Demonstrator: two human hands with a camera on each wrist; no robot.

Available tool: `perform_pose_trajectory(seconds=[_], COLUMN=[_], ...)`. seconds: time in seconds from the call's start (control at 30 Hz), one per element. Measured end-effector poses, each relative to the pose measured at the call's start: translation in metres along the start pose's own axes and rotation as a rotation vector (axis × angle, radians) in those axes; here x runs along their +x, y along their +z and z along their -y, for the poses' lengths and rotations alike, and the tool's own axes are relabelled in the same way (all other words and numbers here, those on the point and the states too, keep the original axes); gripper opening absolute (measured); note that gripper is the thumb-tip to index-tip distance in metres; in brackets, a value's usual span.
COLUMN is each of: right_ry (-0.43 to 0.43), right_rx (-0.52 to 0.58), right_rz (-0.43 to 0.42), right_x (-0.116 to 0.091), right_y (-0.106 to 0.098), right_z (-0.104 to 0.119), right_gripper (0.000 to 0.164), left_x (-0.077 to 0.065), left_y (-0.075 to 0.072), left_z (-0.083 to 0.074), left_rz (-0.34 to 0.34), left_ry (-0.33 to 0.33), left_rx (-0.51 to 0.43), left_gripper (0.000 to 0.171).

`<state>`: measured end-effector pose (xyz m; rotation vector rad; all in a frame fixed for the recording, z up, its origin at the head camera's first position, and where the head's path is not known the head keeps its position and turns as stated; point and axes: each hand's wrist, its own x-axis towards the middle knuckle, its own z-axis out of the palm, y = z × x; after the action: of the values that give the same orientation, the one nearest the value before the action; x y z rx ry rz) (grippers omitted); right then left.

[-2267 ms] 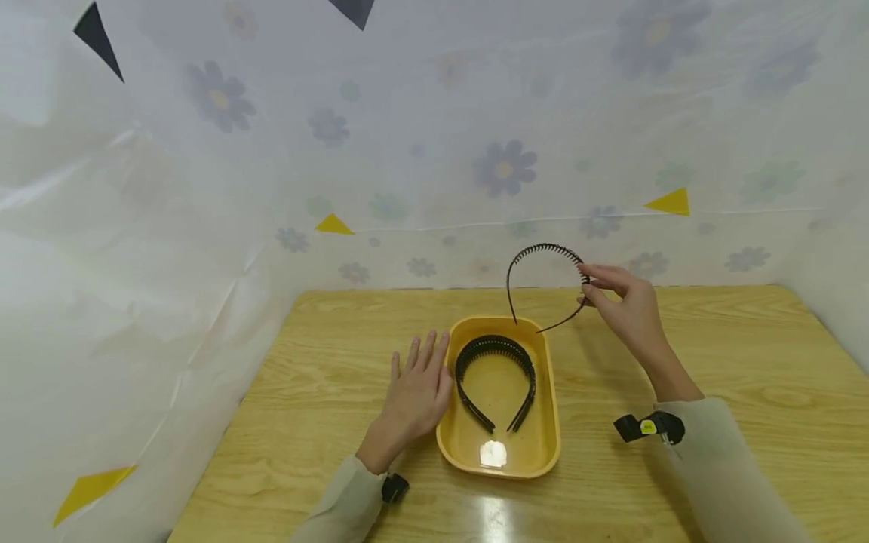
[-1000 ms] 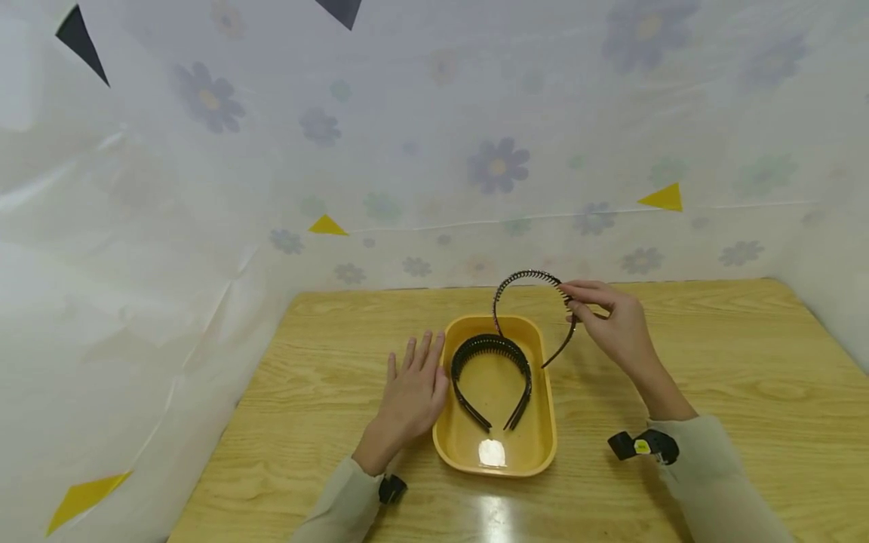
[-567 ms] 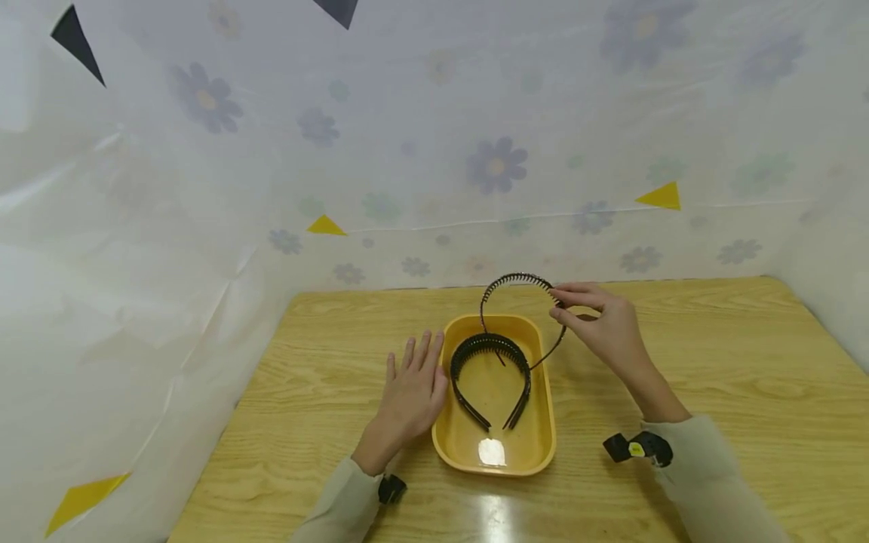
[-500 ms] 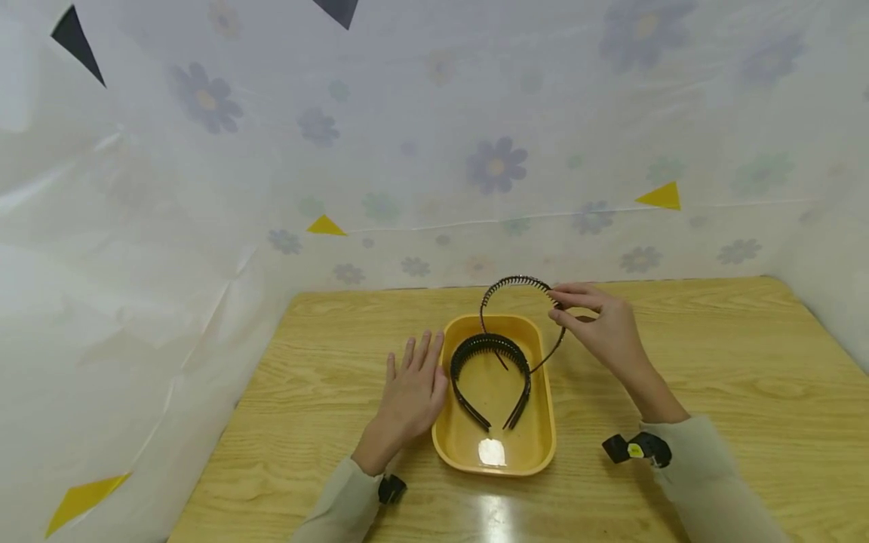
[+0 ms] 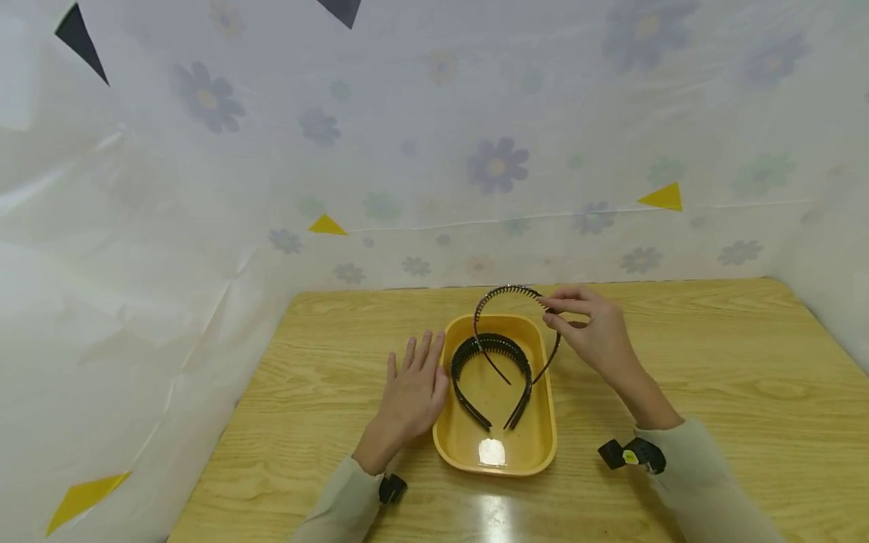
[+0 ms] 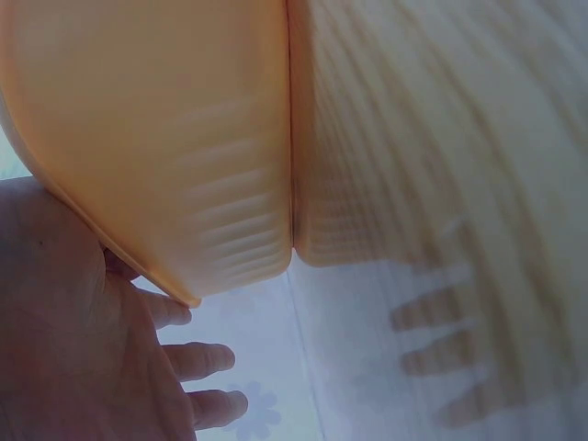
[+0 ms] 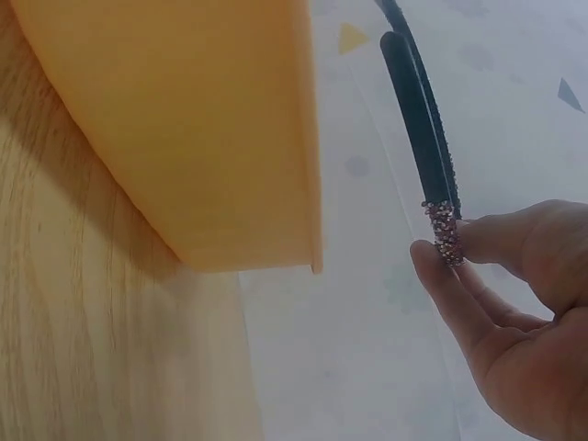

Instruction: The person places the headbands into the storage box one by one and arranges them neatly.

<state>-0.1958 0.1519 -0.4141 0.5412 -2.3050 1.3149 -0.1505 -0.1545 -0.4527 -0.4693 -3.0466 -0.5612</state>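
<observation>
My right hand pinches a thin dark headband by its right side, above the far end of a yellow plastic tray. In the right wrist view, thumb and fingers grip a glittery stretch of that headband. Black toothed headbands lie nested inside the tray, their ends toward me; how many cannot be told. My left hand has its fingers extended and rests against the tray's left rim. From the left wrist view, the left hand touches the tray's side wall.
The tray stands on a wood-grain table. Behind it hangs a pale flowered sheet with yellow and dark triangles on it. Black straps with small cameras sit on both wrists.
My right hand has carried its headband left, down and toward me, so the headband's ends now hang over the tray. The left hand stays against the rim.
</observation>
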Motion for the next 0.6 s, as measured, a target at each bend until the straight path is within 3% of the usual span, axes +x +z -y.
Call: perform_pose_trajectory(seconds=[0.6], right_ry=[-0.016], right_rx=[0.042], right_rz=[0.04], right_x=[-0.005], right_y=[0.02], right_z=[0.005], right_gripper=[0.025], left_x=[0.0], left_y=[0.0], left_z=[0.0], left_rz=[-0.02], left_ry=[0.021], left_rx=[0.003], left_gripper=[0.058])
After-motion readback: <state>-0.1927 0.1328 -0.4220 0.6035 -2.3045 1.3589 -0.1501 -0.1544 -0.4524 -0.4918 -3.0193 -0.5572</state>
